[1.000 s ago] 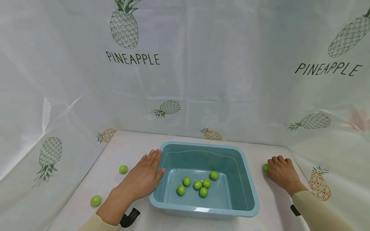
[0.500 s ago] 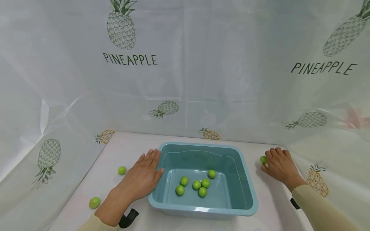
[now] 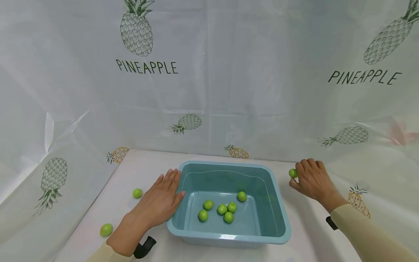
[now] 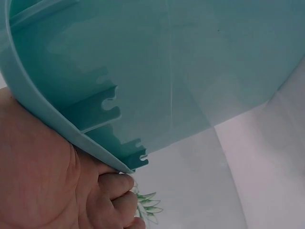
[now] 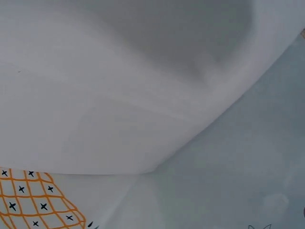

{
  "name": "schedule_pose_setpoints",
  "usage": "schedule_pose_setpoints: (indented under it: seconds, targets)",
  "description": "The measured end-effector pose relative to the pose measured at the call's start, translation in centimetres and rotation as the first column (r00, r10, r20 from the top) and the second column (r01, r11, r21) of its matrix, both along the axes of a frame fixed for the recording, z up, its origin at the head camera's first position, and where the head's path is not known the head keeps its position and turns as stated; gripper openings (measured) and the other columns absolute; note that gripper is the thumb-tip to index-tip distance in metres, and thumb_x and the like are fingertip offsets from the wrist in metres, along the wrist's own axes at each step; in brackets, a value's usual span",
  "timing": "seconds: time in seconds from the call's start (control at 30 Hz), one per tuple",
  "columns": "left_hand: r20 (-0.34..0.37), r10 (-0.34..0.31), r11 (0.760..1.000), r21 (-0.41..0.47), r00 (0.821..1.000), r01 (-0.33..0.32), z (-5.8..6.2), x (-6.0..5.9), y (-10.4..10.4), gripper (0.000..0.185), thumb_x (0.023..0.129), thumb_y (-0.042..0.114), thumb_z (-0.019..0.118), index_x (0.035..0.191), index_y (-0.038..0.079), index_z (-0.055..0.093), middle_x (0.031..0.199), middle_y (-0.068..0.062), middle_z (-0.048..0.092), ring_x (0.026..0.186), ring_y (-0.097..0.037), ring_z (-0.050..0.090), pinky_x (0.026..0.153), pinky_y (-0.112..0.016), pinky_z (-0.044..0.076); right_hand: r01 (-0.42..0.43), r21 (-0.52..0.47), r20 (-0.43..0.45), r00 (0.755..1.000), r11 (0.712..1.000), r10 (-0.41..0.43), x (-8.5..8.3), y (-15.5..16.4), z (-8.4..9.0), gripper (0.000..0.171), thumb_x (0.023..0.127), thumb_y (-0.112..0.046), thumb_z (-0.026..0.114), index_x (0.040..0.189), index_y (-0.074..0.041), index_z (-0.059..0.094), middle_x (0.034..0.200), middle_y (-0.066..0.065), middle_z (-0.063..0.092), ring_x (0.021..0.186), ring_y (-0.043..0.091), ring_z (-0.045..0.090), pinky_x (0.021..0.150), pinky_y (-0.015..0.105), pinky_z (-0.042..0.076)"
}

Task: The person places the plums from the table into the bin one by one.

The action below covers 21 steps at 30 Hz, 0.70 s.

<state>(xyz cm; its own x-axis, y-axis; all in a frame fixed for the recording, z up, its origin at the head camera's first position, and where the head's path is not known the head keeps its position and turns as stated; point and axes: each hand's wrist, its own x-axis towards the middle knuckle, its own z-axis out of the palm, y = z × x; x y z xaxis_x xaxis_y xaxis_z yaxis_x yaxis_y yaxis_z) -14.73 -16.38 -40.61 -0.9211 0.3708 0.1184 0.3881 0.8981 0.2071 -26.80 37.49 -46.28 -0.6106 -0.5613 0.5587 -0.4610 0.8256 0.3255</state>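
Observation:
In the head view, a pale blue plastic basin (image 3: 235, 237) holds several small round green fruits (image 3: 228, 217) on its floor. My left hand (image 3: 159, 198) rests along the basin's left rim, fingers straight. From the left wrist, the palm (image 4: 38, 167) shows against the rim (image 4: 57, 119). To the basin's right, my right hand (image 3: 312, 181) holds one small round green fruit (image 3: 292, 173) between thumb and fingers, and it appears raised over the table. Neither that hand nor its fruit appears in the right wrist view, only a shadow on the white surface.
Left of my left hand, one green fruit (image 3: 137, 193) lies on the white tabletop (image 3: 154, 158). Another green fruit (image 3: 106, 230) sits nearer the left edge. White sheeting (image 3: 229, 94) printed with pineapples encloses the back and sides.
My right hand has taken the green fruit from the tabletop and moved away from me and slightly left with it. The left hand stays on the basin rim.

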Motion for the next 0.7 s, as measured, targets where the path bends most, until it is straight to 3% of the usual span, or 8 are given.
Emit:
schedule_pose_setpoints:
  seconds: [0.17,0.47,0.7]
  targets:
    - [-0.005,-0.002,1.000,-0.003,1.000,0.002,0.0,-0.1,0.0,0.072,0.111,0.039,0.051,0.161,-0.009,0.031,0.168,-0.027,0.033,0.159,-0.041,0.028,0.128,-0.060,0.027,-0.023,-0.022,-0.046,0.999,0.999,0.022,-0.2,-1.3,1.5,0.035,0.087,-0.040,0.038,0.081,-0.006,0.038,0.075,0.009,0.036,0.074,0.034,0.040,0.067,0.050,0.036]
    - [-0.005,-0.011,1.000,0.020,1.000,0.011,0.2,0.1,0.0,0.070,0.111,0.036,0.053,0.160,-0.010,0.032,0.167,-0.028,0.033,0.159,-0.043,0.028,0.128,-0.060,0.027,-0.036,-0.063,-0.029,0.999,0.997,0.035,-0.2,-3.5,4.3,0.036,0.083,-0.040,0.044,0.084,-0.004,0.045,0.076,0.011,0.042,0.074,0.034,0.040,0.066,0.044,0.031]
    - [0.000,-0.008,1.000,0.026,1.000,0.008,0.1,0.0,0.0,0.071,0.110,0.036,0.053,0.160,-0.010,0.033,0.167,-0.028,0.034,0.159,-0.043,0.028,0.128,-0.060,0.027,-0.045,-0.106,0.014,0.999,0.993,0.047,0.7,-5.6,6.6,0.033,0.081,-0.038,0.051,0.085,-0.005,0.050,0.079,0.010,0.048,0.077,0.032,0.043,0.069,0.044,0.034]
